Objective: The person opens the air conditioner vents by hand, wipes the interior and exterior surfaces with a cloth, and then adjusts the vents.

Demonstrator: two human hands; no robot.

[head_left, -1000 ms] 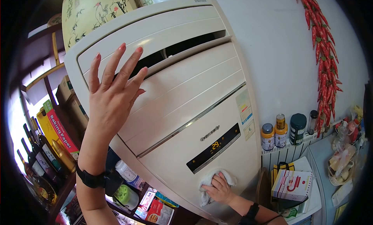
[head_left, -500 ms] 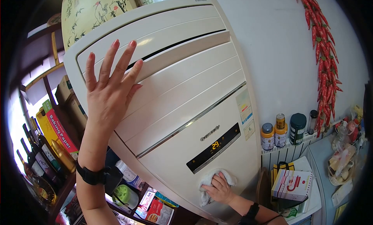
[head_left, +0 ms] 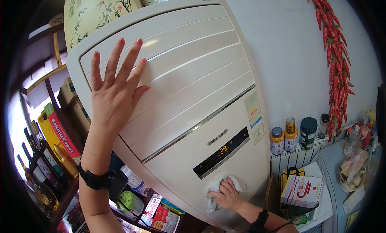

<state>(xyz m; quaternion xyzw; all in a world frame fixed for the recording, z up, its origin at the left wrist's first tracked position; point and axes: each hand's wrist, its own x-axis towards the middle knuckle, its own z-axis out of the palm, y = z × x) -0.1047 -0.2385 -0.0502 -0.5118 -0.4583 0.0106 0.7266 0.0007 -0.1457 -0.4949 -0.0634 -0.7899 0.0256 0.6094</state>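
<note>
A tall white air conditioner fills the middle, its black display lit with 29. My left hand lies with spread fingers against the slatted upper panel near its left side, holding nothing. Below the display, my right hand presses a white cloth to the lower front, fingers bent over it. The slats of the upper panel lie flush.
Bottles and a Baking Paper box stand on shelves at left. A patterned box sits on top of the unit. At right are jars, a white box and hanging red chilies.
A slat of the upper panel that stood tilted with a dark gap has closed flush. My left hand has shifted very slightly; my right hand and the cloth are in the same place.
</note>
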